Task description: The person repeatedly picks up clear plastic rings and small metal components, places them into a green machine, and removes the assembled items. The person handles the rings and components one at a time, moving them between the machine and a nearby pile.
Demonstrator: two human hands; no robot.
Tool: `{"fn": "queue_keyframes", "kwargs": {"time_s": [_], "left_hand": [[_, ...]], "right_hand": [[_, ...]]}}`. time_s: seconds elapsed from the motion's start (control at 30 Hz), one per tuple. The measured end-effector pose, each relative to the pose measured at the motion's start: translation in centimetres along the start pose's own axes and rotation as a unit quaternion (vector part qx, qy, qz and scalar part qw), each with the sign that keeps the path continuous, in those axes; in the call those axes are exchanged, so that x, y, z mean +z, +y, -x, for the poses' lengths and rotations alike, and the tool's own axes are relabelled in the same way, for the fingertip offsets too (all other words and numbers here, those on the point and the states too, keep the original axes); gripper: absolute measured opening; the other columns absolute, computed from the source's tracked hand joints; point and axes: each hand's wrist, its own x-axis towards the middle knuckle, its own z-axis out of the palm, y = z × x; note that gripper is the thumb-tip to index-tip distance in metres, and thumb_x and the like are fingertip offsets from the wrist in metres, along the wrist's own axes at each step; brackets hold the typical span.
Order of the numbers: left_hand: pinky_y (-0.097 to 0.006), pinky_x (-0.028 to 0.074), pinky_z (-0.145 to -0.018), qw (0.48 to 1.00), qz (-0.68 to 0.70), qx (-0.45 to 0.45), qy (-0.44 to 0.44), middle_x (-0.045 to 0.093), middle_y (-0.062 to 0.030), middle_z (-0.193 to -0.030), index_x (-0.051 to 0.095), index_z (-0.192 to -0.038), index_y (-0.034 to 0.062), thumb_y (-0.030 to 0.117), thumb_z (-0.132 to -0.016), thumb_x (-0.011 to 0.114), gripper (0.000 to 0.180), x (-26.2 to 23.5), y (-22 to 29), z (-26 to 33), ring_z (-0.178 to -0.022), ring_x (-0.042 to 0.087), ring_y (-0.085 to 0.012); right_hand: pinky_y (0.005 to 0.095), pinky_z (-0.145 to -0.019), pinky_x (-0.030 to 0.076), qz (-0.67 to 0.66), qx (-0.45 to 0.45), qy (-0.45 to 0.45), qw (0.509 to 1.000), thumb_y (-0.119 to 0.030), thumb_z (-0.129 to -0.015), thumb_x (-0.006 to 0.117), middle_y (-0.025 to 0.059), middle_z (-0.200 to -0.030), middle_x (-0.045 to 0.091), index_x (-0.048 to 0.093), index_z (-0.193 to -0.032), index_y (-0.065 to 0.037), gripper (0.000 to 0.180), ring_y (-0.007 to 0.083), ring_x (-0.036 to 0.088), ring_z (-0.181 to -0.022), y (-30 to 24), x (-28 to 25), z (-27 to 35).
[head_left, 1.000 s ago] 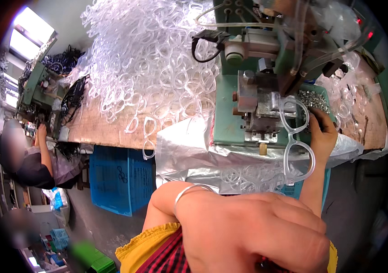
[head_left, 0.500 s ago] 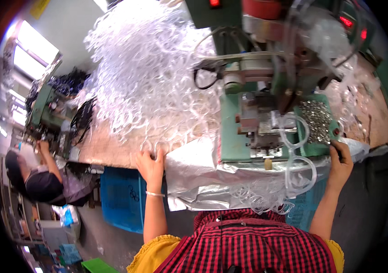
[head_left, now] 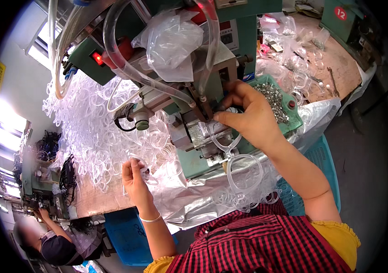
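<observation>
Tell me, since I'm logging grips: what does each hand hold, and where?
Right hand: clear plastic frame, by its upper end. Left hand: a clear ring, by its rim.

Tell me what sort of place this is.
Probably a small factory workshop: a green bench machine, a big heap of clear plastic frames on the workbench, and another person at a second machine nearby.

Right hand [head_left: 248, 119] fingertips: they meet at the green metal press machine [head_left: 230, 32], but the small part pinched there is too small to tell.
Left hand [head_left: 135, 178]: its fingertips sink into the heap of clear plastic rings [head_left: 94, 132] left of the machine; whether they grip one cannot be told.
Machine top: cut off by the upper edge.
Clear plastic bag [head_left: 171, 43]: covers part of the machine's front.
Grey metal pieces in the green tray [head_left: 273, 95]: right of the machine, too small to identify.
Second person [head_left: 53, 245]: far lower left of the machine, blurred.
</observation>
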Motion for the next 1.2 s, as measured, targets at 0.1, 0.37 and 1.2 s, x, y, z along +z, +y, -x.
{"fn": "queue_keyframes", "kwargs": {"time_s": [0.1, 0.37, 1.2], "left_hand": [[-0.02, 0.037, -0.059, 0.931, -0.265, 0.232, 0.098, 0.055, 0.0013, -0.081, 0.059, -0.092, 0.0041, 0.018, -0.097, 0.057, 0.015, 2.8, 4.6, -1.6, -0.069, 0.046, -0.005], [-0.022, 0.046, -0.058, 0.951, 0.048, 0.285, 0.106, 0.059, -0.0039, -0.084, 0.057, -0.096, 0.0046, 0.014, -0.095, 0.057, 0.009, 5.0, 8.5, -1.9, -0.066, 0.052, -0.0093], [-0.042, 0.053, -0.082, 0.757, -0.117, 0.594, -0.246, 0.064, -0.0096, -0.107, 0.058, -0.094, 0.008, 0.015, -0.073, 0.063, 0.023, 12.3, 4.4, 3.9, -0.079, 0.061, -0.0243]], "right_hand": [[0.0254, -0.074, 0.047, 0.026, -0.013, 0.001, 1.0, 0.0, -0.07, 0.07, 0.0048, -0.083, 0.063, 0.054, -0.116, 0.003, 0.049, 0.0107, 0.06, -0.08, -0.3, -0.2, -0.5], [0.0231, -0.077, 0.047, -0.162, 0.037, 0.032, 0.986, 0.001, -0.075, 0.068, 0.0068, -0.094, 0.065, 0.05, -0.123, 0.002, 0.052, 0.0101, 0.059, -0.084, -1.4, 2.6, 1.2], [0.0318, -0.077, 0.048, 0.38, -0.074, 0.145, 0.911, -0.009, -0.09, 0.058, 0.0125, -0.092, 0.065, 0.063, -0.1, 0.002, 0.016, 0.0223, 0.061, -0.083, 9.1, -8.7, 1.0]]}}
